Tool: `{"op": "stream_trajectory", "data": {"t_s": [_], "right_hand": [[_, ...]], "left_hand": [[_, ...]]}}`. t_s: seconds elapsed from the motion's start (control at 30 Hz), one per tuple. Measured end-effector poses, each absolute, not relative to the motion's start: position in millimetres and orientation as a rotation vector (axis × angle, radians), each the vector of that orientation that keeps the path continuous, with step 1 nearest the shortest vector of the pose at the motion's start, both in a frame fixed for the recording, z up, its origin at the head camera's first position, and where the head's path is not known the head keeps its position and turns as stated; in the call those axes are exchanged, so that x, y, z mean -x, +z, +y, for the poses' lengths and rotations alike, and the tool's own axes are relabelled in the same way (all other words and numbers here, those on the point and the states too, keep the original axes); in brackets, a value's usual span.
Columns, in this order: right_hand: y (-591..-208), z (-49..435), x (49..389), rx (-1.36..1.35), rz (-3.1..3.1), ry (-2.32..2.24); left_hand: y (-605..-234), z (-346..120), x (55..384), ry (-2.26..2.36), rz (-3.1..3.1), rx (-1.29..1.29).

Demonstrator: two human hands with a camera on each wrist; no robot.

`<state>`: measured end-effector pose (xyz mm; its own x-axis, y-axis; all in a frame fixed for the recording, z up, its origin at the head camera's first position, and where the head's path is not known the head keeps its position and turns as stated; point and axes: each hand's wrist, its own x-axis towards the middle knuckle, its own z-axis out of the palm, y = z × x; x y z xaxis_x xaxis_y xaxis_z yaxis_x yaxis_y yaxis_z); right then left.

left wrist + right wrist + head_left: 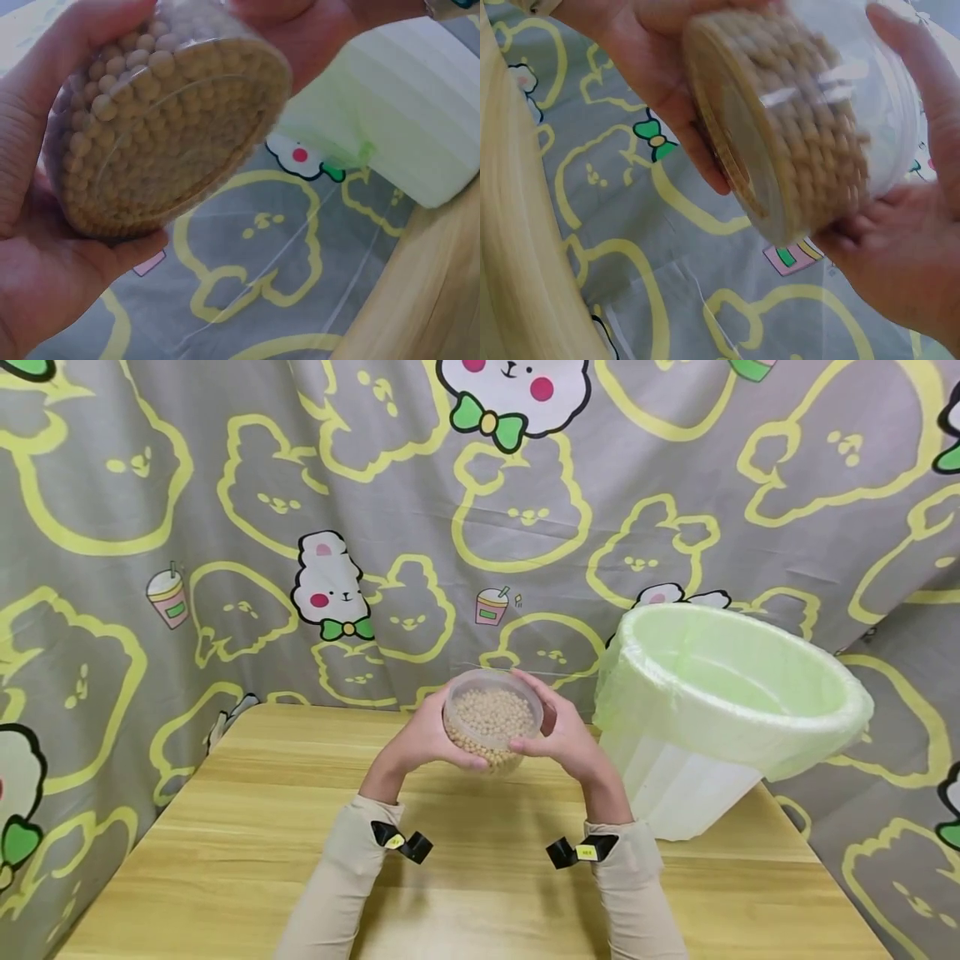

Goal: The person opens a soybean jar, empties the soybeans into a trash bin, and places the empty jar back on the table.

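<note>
A clear round plastic tub [492, 714] is held up above the wooden table between both hands. It is partly filled with small round beige balls or beans, whose kind I cannot tell. In the left wrist view its underside [176, 150] shows, so the tub is off the table. My left hand [422, 739] grips the tub's left side, thumb along the front. From the right, my right hand [564, 742] grips the other side, its thumb also on the front. The right wrist view shows space above the contents inside the tub [795, 124]. Whether a lid covers the top, I cannot tell.
A white bin [686, 785] lined with a pale green plastic bag [750, 739] stands on the right of the wooden table [247, 843]. Behind the table hangs a grey cartoon-patterned curtain [420, 518]. Each sleeve carries a small black wrist-mounted device [401, 842].
</note>
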<state>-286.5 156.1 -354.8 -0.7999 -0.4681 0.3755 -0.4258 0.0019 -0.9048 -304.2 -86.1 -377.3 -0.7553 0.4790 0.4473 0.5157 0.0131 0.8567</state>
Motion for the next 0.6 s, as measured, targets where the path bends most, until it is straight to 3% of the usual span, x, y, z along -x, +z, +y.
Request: {"op": "stream_trajectory", "data": {"t_s": [0.23, 0.47, 0.6], "right_hand": [[-357, 147, 286, 0.729, 2.482, -1.939], [-359, 160, 289, 1.009, 2.347, -1.852], [-358, 158, 288, 0.989, 2.269, -1.858]], "left_hand": [[-376, -74, 301, -1.698, -2.314, 0.841], [-379, -82, 304, -1.837, -2.274, 1.129], [-382, -87, 306, -1.893, -2.260, 1.146]]}}
